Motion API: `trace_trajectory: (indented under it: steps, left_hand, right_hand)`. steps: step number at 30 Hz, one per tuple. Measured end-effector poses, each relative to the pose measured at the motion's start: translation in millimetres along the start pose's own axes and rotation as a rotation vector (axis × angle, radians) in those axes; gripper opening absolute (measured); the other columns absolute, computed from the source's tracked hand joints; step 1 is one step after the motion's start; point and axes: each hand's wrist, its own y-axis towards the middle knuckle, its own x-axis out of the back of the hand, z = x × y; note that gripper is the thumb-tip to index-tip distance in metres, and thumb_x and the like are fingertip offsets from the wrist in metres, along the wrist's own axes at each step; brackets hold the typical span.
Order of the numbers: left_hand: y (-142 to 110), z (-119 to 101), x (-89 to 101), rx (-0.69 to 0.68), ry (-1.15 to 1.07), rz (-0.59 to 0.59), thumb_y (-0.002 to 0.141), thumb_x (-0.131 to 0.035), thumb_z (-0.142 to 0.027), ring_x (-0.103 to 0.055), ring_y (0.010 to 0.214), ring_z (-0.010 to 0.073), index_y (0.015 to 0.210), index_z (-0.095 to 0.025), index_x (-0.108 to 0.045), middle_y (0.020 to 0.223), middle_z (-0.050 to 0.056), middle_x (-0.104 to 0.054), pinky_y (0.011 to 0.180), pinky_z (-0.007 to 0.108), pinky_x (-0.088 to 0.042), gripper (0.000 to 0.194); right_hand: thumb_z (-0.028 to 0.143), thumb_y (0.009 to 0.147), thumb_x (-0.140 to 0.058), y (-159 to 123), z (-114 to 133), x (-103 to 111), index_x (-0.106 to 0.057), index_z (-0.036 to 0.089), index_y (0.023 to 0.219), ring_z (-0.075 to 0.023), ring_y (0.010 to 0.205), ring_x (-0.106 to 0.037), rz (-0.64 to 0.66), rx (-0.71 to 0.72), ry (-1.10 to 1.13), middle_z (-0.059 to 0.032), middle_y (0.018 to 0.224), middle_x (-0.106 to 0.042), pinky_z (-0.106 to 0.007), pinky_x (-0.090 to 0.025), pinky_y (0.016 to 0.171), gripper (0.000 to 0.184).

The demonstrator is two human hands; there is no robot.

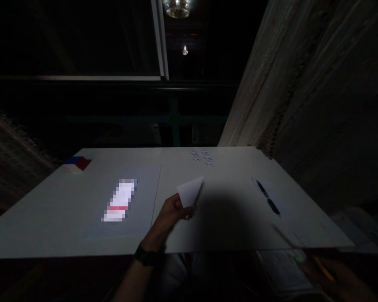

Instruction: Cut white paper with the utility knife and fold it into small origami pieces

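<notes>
My left hand [170,214] is closed on a folded piece of white paper [190,191], pinched between thumb and fingers above the middle of the table. The paper narrows to a point at the upper right. At the lower right, my right hand [342,277] is dim and blurred, wrapped round scissors [324,268] with an orange-yellow handle. Their thin blades point up and left over the table's front edge, seemingly apart. Some of the right fingers are lost in the dark.
On the white table [227,239] a pixelated bright phone-like screen [119,201] lies on a pale sheet [145,184]. A black pen [267,198] lies right. Several small paper pieces [201,157] sit at the back; a blue-and-red block [77,163] stands left. A curtain [255,84] hangs behind.
</notes>
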Motion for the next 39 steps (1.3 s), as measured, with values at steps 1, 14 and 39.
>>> trace_trajectory:
  steps: [1,14,39]
  left_hand:
    - [0,0,-1.6,-0.002,0.034,0.033,0.057,-0.076,-0.028,-0.055,0.049,0.0118,0.083,-0.011,-0.060,0.059,0.004,-0.062,0.046,0.022,-0.039,0.035]
    - [4,-3,13.2,-0.003,0.340,0.133,0.065,-0.071,-0.034,-0.051,0.045,0.0090,0.071,-0.012,-0.063,0.057,0.003,-0.062,0.045,0.020,-0.037,0.024]
    - [16,19,37.7,-0.077,0.816,-0.128,0.076,-0.058,-0.035,-0.062,0.057,0.0151,0.093,-0.014,-0.067,0.067,0.004,-0.069,0.055,0.024,-0.045,0.029]
  right_hand:
    - [0.051,0.065,-0.059,6,16,-4,-0.064,0.027,0.069,-0.0220,0.051,-0.057,0.017,-0.012,0.078,-0.0092,0.068,-0.065,-0.034,-0.042,0.043,0.025]
    - [0.027,0.052,-0.075,132,192,-117,-0.063,0.013,0.087,-0.0080,0.046,-0.046,0.416,0.277,0.401,0.0047,0.052,-0.054,-0.021,-0.035,0.045,0.039]
    - [0.034,0.064,-0.070,161,189,-119,-0.061,0.019,0.071,-0.0149,0.068,-0.060,0.328,0.462,-0.397,-0.0021,0.075,-0.066,-0.021,-0.040,0.056,0.019]
